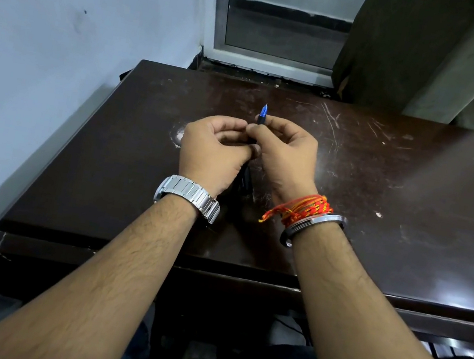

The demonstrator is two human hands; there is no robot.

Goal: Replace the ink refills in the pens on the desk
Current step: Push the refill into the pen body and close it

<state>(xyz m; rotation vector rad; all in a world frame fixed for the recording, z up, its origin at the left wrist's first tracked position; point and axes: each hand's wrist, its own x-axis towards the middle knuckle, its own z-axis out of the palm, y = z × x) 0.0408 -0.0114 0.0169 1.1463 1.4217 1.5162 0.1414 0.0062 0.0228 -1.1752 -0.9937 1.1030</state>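
Note:
Both hands meet over the middle of the dark brown desk [385, 185] and hold one pen between them. The pen's blue front end [263, 114] with its fine metal tip sticks up and away from my right hand [285, 153]. My left hand [214, 150] grips the dark lower barrel, whose end [244, 180] shows between the wrists. The fingers hide the middle of the pen, so any joint there cannot be seen.
The desk is scratched and glossy, with a pale wall close on the left and a window frame [268, 62] and a dark curtain [407, 51] behind. Its front edge [245, 274] is just below my forearms. No other pens or refills show.

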